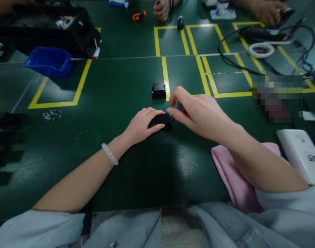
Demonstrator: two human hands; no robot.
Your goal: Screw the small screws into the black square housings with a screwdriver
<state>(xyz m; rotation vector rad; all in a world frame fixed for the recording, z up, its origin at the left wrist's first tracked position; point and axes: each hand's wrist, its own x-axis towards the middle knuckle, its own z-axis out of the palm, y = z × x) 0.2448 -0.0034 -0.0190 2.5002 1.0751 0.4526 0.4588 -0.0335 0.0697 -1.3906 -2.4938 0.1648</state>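
Observation:
My left hand (pixel 146 123) grips a small black box-like part (pixel 163 119) on the green table, thumb along its near side and fingers over its far side. Close to the right end of that part is my right hand (pixel 196 109), its thumb and forefinger curled together. A dark purplish bit shows inside the right hand's grip, too hidden to name. Just beyond, a second black box-like part (pixel 159 90) with small metal bits at its sides rests beside a yellow tape line. Small silvery screws (pixel 52 114) lie in a loose pile to the left.
A blue bin (pixel 49 62) stands by a black rack (pixel 77 31) at far left. Right of me are a pink cloth (pixel 227 168), a white device (pixel 299 155) and coiled black cables (pixel 222 51). Other people's hands (pixel 162 10) work across the table.

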